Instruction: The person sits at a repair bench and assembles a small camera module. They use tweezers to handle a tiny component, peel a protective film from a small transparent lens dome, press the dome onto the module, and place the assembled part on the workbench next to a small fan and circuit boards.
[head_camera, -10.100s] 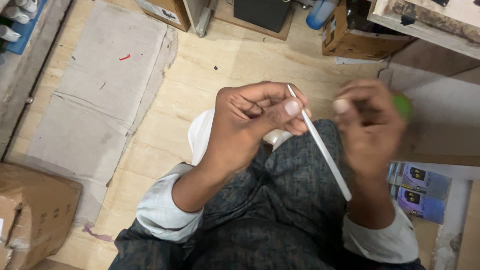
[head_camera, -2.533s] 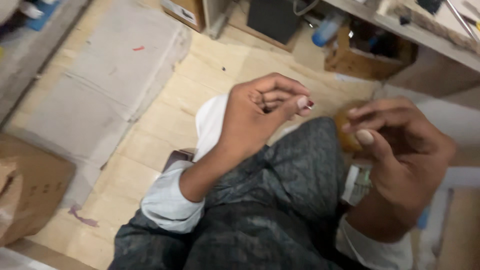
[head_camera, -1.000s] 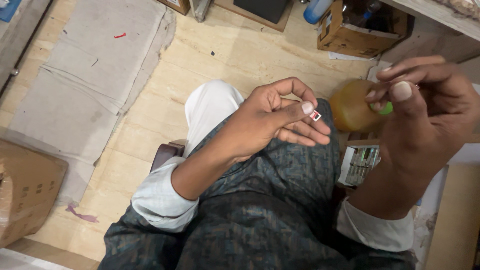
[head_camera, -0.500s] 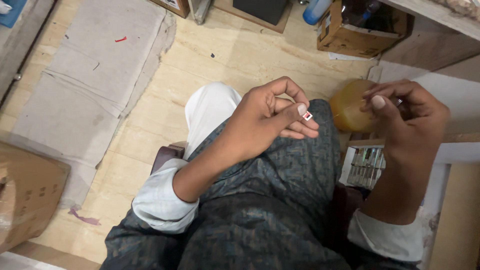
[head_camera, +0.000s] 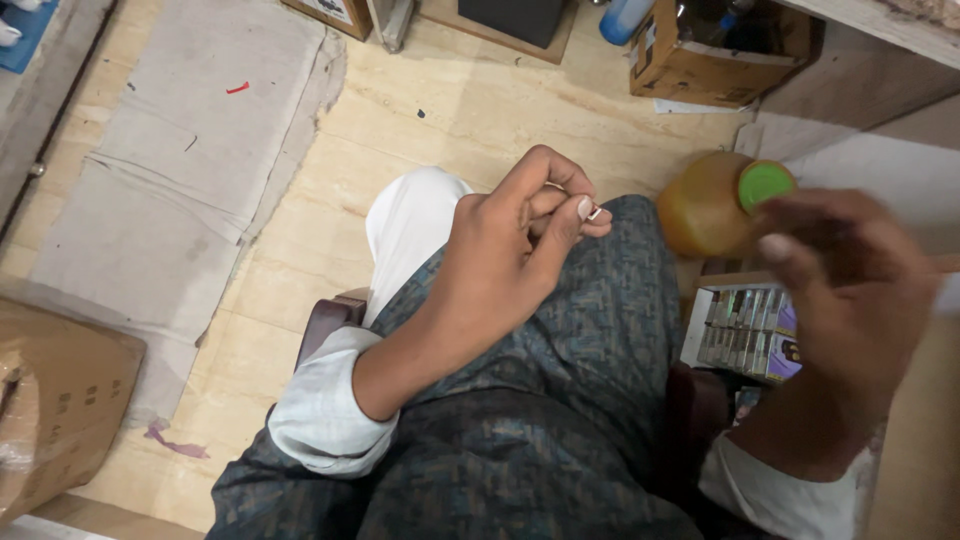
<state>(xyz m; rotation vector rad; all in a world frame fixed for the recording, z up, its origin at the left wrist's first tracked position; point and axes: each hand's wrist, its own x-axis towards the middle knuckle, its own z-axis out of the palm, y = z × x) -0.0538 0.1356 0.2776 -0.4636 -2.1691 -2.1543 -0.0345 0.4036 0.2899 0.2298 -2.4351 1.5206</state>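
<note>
My left hand (head_camera: 505, 255) is raised over my lap, thumb and fingers pinched on a tiny pale piece with a red mark (head_camera: 592, 212). My right hand (head_camera: 840, 290) is blurred with motion at the right, just below and beside an amber bottle (head_camera: 700, 210) with a green cap (head_camera: 765, 185). Its fingers look curled, and the blur hides whether anything is in them. I am seated, with a dark patterned garment (head_camera: 560, 400) across my legs.
A white tray of small packets (head_camera: 740, 330) sits under the right hand. A cardboard box (head_camera: 715, 60) and a blue bottle (head_camera: 620, 15) stand at the back. A grey mat (head_camera: 190, 170) and another cardboard box (head_camera: 50, 410) lie at the left.
My right hand has dropped down and to the right, uncovering the bottle's green cap. The left hand keeps its pinch on the tiny piece, almost still.
</note>
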